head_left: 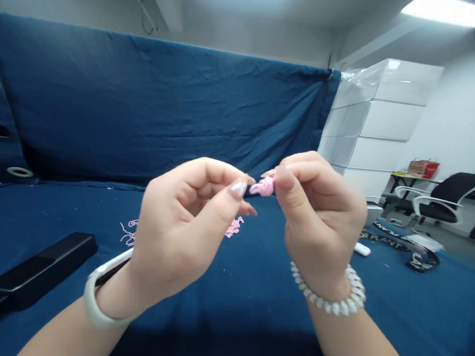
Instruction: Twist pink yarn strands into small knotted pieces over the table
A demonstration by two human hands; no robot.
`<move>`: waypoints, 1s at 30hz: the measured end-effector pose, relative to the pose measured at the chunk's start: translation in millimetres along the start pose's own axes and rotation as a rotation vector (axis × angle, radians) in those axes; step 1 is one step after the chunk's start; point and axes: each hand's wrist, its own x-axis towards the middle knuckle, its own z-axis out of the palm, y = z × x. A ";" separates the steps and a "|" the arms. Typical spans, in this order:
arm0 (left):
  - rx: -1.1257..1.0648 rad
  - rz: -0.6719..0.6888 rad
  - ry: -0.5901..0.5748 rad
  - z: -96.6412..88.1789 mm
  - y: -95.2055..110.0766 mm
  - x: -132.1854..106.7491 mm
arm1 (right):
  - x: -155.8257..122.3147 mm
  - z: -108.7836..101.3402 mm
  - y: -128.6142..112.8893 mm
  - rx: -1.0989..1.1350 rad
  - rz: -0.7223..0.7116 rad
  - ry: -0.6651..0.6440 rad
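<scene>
Between the thumb and fingers of my right hand, a small bundle of knotted pink yarn is pinched, with a loop sticking out to the left. My left hand is closed in a pinch, its thumb and index fingertips right beside that loop. Whether a thin strand lies between those fingertips is too small to tell. Behind my left hand, on the blue cloth, a pile of pink yarn bits is partly hidden. Loose pink yarn strands show past the back of that hand.
A long black case-like object lies on the blue cloth at left. To the right are a black lettered strap and a small white object. A blue curtain hangs behind; white boxes are stacked beyond, near an office chair.
</scene>
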 end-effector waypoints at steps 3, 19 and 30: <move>-0.014 -0.018 -0.061 -3.1 0.2 3.4 | -0.1 -0.3 0.1 0.016 0.016 -0.019; 0.223 -0.075 -0.118 2.8 8.4 5.1 | 2.2 -1.7 0.2 0.020 0.002 -0.085; 0.116 -0.066 -0.150 -3.1 8.2 5.6 | 2.0 -3.3 1.2 0.005 0.041 -0.099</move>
